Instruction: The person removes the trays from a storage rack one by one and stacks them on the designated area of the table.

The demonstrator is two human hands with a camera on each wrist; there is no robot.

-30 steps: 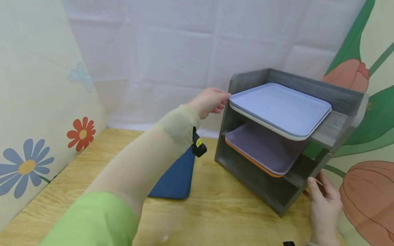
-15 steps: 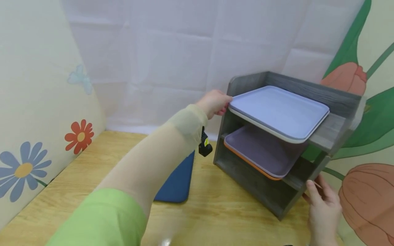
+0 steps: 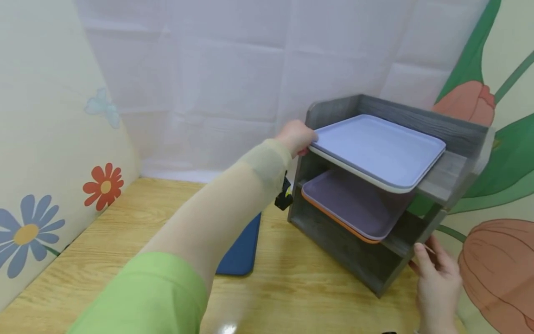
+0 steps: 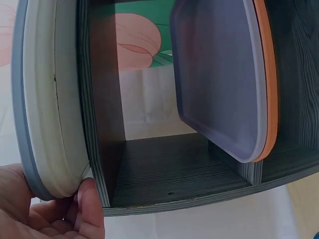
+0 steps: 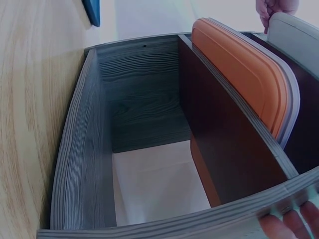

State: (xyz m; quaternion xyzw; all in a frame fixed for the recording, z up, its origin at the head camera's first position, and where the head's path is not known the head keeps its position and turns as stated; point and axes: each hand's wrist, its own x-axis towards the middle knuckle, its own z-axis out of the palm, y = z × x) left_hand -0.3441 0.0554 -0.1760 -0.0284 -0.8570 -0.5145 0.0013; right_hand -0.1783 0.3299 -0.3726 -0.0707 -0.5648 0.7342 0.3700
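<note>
My left hand (image 3: 297, 138) grips the left front corner of two stacked trays, a pale blue tray (image 3: 377, 148) over a white tray (image 4: 45, 99). Its fingertips curl under the rim in the left wrist view. These trays lie on the top level of a grey wooden shelf (image 3: 448, 174), jutting out in front. My right hand (image 3: 439, 280) touches the outer face of the shelf's right side low down; several fingertips (image 5: 296, 224) show there. On the middle level rest a purple tray (image 3: 354, 202) and, below it, an orange tray (image 5: 239, 64).
A dark blue flat piece (image 3: 241, 250) lies on the wooden table (image 3: 292, 283), partly behind my left arm. White cloth (image 3: 217, 83) hangs at the back. Painted walls (image 3: 46, 116) stand on both sides.
My left hand has moved slightly right and closed more firmly onto the tray corner. The right hand stays at the shelf side; the trays hardly shift.
</note>
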